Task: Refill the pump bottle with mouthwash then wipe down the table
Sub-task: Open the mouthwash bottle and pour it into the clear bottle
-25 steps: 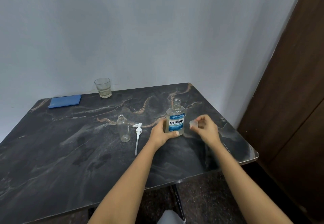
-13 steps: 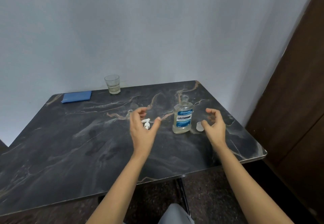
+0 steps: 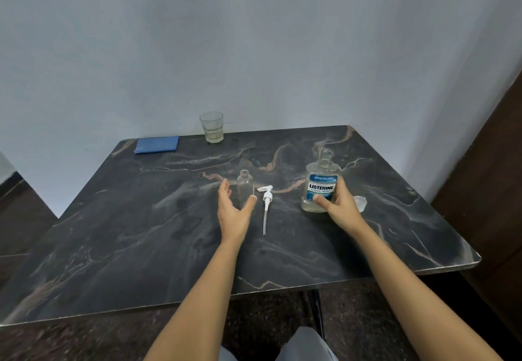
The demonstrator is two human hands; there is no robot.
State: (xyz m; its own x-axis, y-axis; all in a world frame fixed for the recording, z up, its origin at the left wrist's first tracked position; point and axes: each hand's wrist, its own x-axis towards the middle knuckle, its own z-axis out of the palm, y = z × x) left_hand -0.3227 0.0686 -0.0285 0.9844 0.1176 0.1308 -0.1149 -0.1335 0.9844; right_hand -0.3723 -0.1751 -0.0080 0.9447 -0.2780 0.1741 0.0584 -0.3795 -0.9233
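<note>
A clear, uncapped mouthwash bottle [image 3: 322, 181] with a blue label stands on the dark marble table [image 3: 141, 233], and my right hand [image 3: 337, 205] is wrapped around its lower part. Its clear cap [image 3: 360, 202] lies on the table just right of that hand. A small empty clear pump bottle [image 3: 245, 188] stands upright with no top. My left hand [image 3: 234, 208] is open around it, fingers to its left and thumb to its right, not clearly closed on it. The white pump head [image 3: 267, 202] with its tube lies flat between the two bottles.
A folded blue cloth [image 3: 157, 144] lies at the table's far left edge by the wall. A drinking glass [image 3: 212, 126] with a little liquid stands at the back. A dark wooden door [image 3: 485, 177] is to the right. The table's near edge is close to my lap.
My right hand left the cap on the table and took hold of the mouthwash bottle. My left hand let go of that bottle and moved left to the small pump bottle.
</note>
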